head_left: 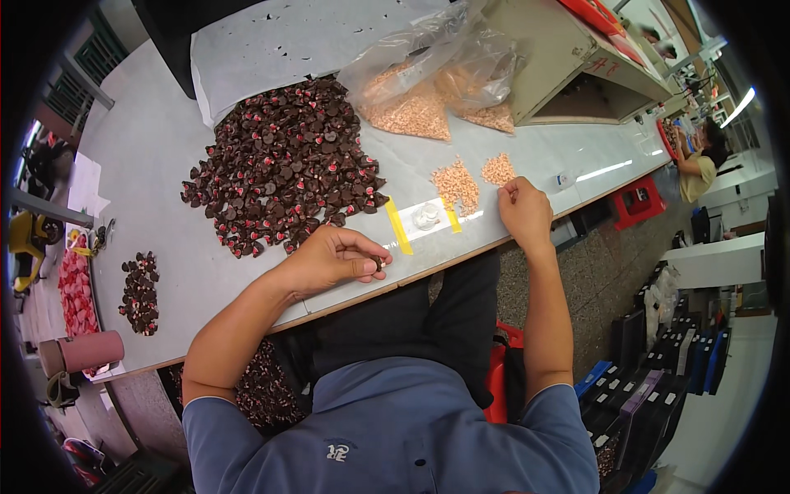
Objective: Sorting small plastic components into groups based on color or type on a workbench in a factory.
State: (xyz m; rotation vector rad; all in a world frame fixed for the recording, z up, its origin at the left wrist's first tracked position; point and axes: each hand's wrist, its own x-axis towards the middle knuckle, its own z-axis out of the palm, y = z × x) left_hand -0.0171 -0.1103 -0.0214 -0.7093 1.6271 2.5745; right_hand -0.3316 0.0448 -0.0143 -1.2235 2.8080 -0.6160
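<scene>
My left hand is over the table's front edge, its thumb and fingers closed on a small dark brown piece. Behind that hand spreads a large heap of similar dark brown pieces, many with red and white parts. On the right, my right hand is pinched at the near edge of a small pile of beige bits; whatever is between those fingertips is too small to make out. A larger pile of beige bits lies left of it. Between my hands, a small white round dish sits among yellow tape strips.
Clear plastic bags of beige bits stand at the back, beside a greenish metal box. A small dark group of pieces and a pink cylindrical bottle are at left. A tiny container stands right of my right hand.
</scene>
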